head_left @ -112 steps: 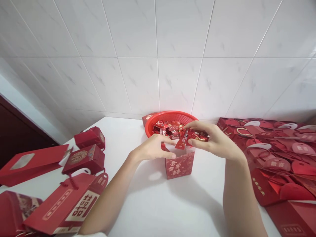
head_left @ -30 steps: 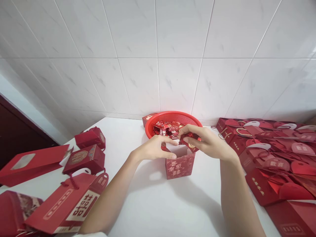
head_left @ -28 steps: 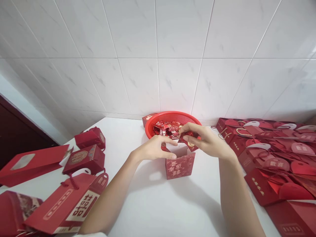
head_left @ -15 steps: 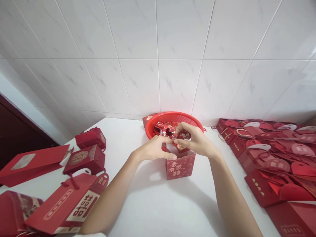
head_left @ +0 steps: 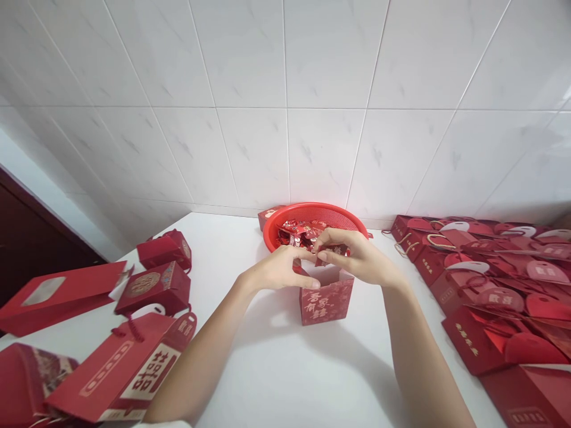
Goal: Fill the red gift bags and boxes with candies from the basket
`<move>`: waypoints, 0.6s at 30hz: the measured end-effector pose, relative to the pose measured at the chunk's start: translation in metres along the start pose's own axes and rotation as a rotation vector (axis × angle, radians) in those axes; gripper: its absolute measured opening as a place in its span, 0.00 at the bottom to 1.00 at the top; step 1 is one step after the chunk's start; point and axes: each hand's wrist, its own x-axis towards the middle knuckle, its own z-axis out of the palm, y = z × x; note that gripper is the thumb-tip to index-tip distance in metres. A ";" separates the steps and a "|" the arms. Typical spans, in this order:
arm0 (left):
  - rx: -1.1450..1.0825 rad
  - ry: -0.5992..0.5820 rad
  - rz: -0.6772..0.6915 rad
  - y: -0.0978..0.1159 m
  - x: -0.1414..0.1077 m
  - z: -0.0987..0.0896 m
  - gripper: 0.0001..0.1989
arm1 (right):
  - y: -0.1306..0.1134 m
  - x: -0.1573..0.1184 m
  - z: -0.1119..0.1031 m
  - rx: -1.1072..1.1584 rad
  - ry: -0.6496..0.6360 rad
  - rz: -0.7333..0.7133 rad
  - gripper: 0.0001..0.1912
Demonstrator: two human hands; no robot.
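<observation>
I have the left hand (head_left: 279, 267) spread in a wide C, clasping the left side of an upright, open-topped card box (head_left: 327, 304) by its rim. The box is matte red with pale lettering and crisp folded edges. Over its mouth my right hand (head_left: 351, 257) has thumb and forefinger nearly closed, pinching a small dark-red wrapped piece (head_left: 335, 249). Just behind, a round, finely perforated plastic basket (head_left: 350, 219) holds crinkled, shiny packets (head_left: 297, 228) on the smooth white table (head_left: 276, 374).
</observation>
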 end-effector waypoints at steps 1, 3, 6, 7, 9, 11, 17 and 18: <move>-0.003 -0.005 0.004 0.000 0.000 0.000 0.23 | 0.000 0.000 0.000 0.003 -0.018 0.001 0.06; -0.009 -0.010 0.017 -0.001 0.000 0.000 0.22 | -0.001 -0.001 -0.001 -0.016 -0.028 -0.007 0.07; -0.011 0.000 0.011 -0.003 0.000 0.000 0.24 | -0.001 -0.001 -0.003 -0.070 0.025 -0.022 0.07; -0.013 0.006 0.002 -0.003 0.000 0.000 0.25 | -0.001 -0.002 -0.004 -0.085 0.048 -0.022 0.07; -0.015 0.015 -0.012 -0.005 0.000 0.000 0.26 | -0.001 -0.003 -0.006 -0.116 0.087 -0.011 0.08; 0.000 0.021 -0.021 -0.005 0.000 0.000 0.27 | -0.002 -0.005 -0.009 -0.146 0.107 0.005 0.09; 0.082 0.015 0.005 -0.003 0.000 -0.001 0.25 | 0.001 -0.011 -0.019 -0.190 0.171 0.015 0.12; 0.087 0.014 0.015 -0.003 0.000 -0.001 0.26 | 0.002 -0.011 -0.021 -0.195 0.180 0.013 0.12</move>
